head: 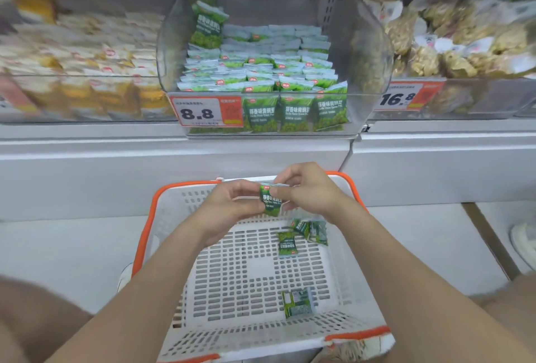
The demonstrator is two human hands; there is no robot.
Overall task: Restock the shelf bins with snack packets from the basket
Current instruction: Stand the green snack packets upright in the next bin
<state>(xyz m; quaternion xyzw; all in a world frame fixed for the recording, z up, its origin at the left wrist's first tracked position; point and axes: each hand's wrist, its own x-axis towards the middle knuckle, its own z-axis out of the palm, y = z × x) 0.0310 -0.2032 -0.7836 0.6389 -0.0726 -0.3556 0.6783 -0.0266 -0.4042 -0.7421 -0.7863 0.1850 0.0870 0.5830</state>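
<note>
Seemingly one green packet (270, 201), long axis upright, logo end up, pinched between fingers (290, 177) of left hand (229, 203) and right hand (309, 193).

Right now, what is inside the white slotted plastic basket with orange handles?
About four small green snack packets lie on the basket floor. Both forearms cover parts, so more may hide there.

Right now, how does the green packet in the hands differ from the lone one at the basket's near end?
The held packet is upright, pinched between left hand and right hand; the near packet lies flat on the basket floor, untouched. The held packet shows its green printed front; the near packet shows a paler labelled side. Both look like the same green snack.
</note>
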